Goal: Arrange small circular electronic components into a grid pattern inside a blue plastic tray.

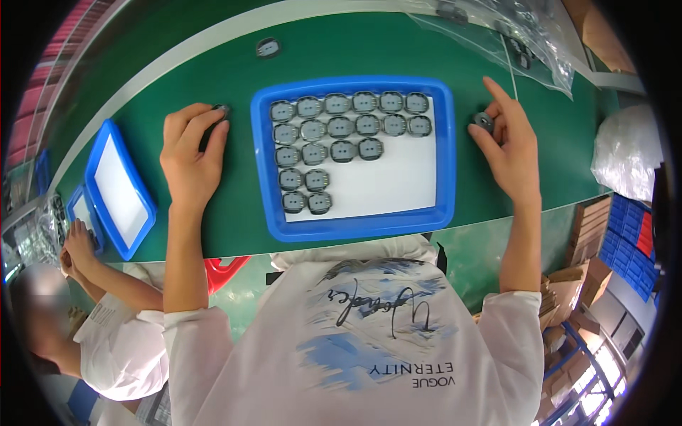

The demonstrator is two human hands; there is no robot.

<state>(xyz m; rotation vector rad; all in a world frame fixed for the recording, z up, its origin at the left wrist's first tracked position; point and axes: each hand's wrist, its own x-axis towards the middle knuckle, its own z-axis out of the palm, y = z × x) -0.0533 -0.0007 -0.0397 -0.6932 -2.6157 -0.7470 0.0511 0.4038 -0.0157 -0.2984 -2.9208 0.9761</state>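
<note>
A blue tray [266, 213] with a white bottom lies between my hands on the green table. Small grey rounded parts [341, 127] with dark rims stand in rows inside it, filling the far and left portions. To the left of the tray, my left hand [193, 149] pinches a small dark part [222, 111] between thumb and fingertips, close to the tabletop. On the other side, my right hand [510, 138] holds a dark grey rounded part [484, 122] between thumb and curled fingers, its index finger extended. Neither held part shows fully.
One loose grey part [268, 47] lies beyond the tray. A clear plastic bag [526, 42] with dark parts sits at the far right. At left are another blue tray [145, 231] and a co-worker's hands [79, 245]. A red plastic object [226, 273] shows below the table edge.
</note>
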